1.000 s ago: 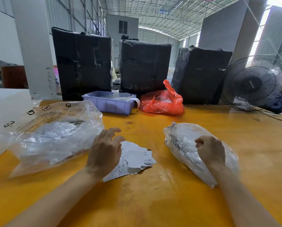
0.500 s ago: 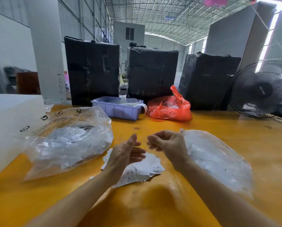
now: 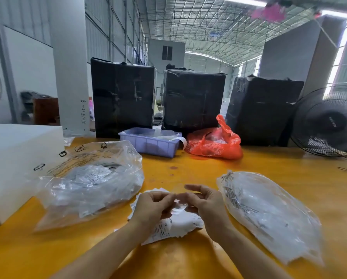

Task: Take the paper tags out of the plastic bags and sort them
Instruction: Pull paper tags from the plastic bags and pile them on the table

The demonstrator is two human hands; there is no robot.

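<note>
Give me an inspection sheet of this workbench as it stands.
Surface: yellow table, a few dark spots.
Job's things: small clear bag between both hands; pile of paper tags beneath; large clear bag left, another clear bag right.
Clutter: purple tray, red bag, white box, rubber band.
Hands: left hand and right hand pinch the small bag.
Cables: nothing seen.
Surroundings: three black wrapped parcels, fan, warehouse hall.
</note>
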